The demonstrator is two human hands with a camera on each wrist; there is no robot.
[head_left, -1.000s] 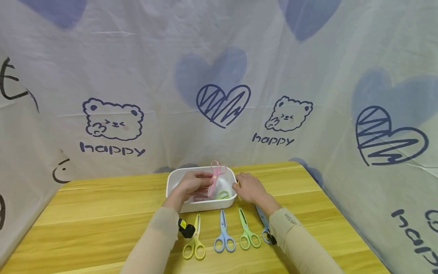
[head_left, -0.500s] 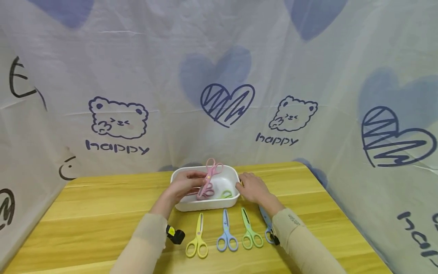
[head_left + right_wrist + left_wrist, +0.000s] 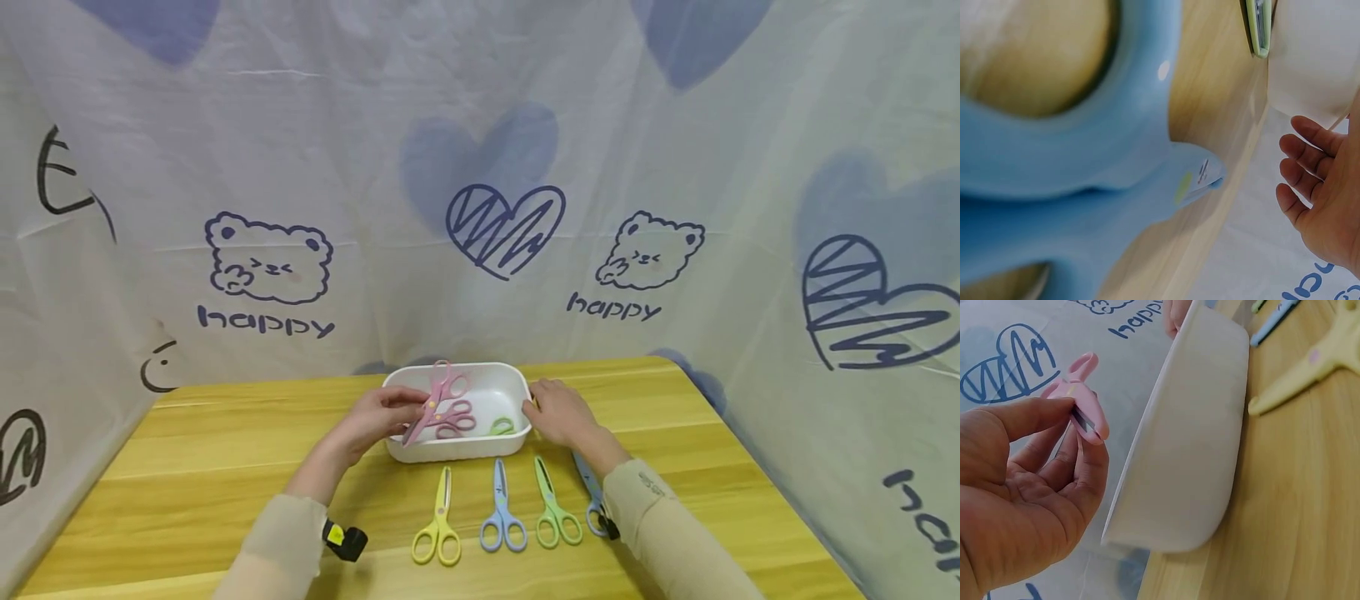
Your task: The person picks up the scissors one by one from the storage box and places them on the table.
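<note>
My left hand (image 3: 367, 423) pinches a pair of pink scissors (image 3: 432, 406) between thumb and fingers, over the left side of a white plastic bin (image 3: 450, 452). The handles point up and away; the covered blade tip slants down toward me. Inside the bin lie another pair of pink scissors (image 3: 465, 417), partly hidden behind the held pair, and a green scissors handle (image 3: 502, 427). At the bin's right end is my right hand (image 3: 562, 412), touching the rim by the thumb. Its fingers (image 3: 1304, 153) look loosely bent beside the bin wall in the right wrist view.
In front of the bin, yellow scissors (image 3: 438, 523), blue scissors (image 3: 501, 517) and green scissors (image 3: 553, 508) lie in a row on the wooden table (image 3: 225, 467). More blue scissors (image 3: 589, 479) lie partly under my right forearm. A printed cloth (image 3: 390, 275) hangs behind.
My left hand has moved left across the bin with the pink scissors and tilted them, uncovering the other pink pair inside. My right hand stays at the bin's right end.
</note>
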